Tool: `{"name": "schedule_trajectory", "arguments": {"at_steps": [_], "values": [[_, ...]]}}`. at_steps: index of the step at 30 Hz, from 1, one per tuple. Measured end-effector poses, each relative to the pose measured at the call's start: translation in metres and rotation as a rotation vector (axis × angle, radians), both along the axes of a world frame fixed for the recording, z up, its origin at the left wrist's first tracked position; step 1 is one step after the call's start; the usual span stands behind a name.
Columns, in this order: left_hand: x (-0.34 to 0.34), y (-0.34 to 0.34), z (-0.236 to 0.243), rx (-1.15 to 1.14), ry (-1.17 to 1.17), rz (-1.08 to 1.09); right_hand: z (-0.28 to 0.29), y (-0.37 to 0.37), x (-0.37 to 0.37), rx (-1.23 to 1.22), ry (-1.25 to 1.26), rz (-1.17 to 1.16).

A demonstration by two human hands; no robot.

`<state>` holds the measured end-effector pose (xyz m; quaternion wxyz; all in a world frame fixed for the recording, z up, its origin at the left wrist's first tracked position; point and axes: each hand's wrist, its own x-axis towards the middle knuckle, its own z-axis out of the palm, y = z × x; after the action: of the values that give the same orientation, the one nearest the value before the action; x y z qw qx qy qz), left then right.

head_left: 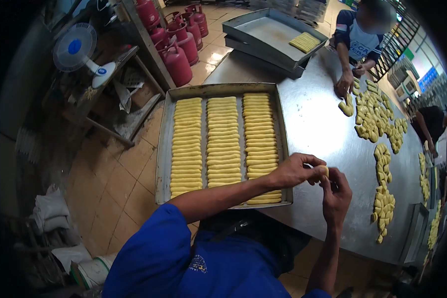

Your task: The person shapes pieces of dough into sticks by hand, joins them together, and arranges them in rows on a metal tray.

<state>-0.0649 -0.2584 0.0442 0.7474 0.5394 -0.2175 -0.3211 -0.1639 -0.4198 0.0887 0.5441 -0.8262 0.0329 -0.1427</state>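
My left hand [300, 171] and my right hand [335, 186] meet over the metal table, both pinched on a small yellow dough piece [324, 171], mostly hidden by my fingers. Beneath and to the left of my hands sits a large metal tray [161, 149] holding three columns of yellow dough sticks [221, 134]. On the table to the right of my hands lie clusters of cut dough pieces [385, 196], with a larger pile [370, 116] farther back.
A co-worker [362, 35] handles dough across the metal table [318, 121]; another person [427, 126] is at right. Stacked trays [238, 27] stand at the back. Red gas cylinders [179, 67], a fan [74, 47] on a stand, and white sacks [52, 213] are at left.
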Motion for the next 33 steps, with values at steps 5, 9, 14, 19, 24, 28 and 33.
{"name": "schedule_trajectory", "arguments": {"at_steps": [5,9,14,19,24,28,33], "values": [[-0.034,-0.02,-0.009,-0.102,-0.016,-0.004,-0.014,-0.013,-0.034,-0.117,-0.002,-0.11],[-0.039,-0.034,-0.007,-0.1,-0.111,-0.037,-0.004,-0.021,-0.038,0.479,0.164,-0.107],[-0.025,-0.038,-0.016,-0.008,-0.565,0.068,-0.002,-0.04,-0.053,0.654,0.399,-0.109],[-0.008,-0.056,-0.006,0.244,-0.304,-0.468,-0.002,-0.069,-0.063,0.323,0.422,-0.085],[0.028,-0.106,-0.088,0.771,-0.931,-0.363,-0.067,-0.107,0.0,-0.475,0.748,0.064],[0.036,-0.121,-0.056,1.027,-0.982,-0.387,-0.076,-0.139,-0.029,-0.653,0.668,-0.21],[0.039,-0.111,-0.047,1.018,-0.884,-0.427,-0.076,-0.156,-0.037,-0.478,0.807,-0.259]]}}
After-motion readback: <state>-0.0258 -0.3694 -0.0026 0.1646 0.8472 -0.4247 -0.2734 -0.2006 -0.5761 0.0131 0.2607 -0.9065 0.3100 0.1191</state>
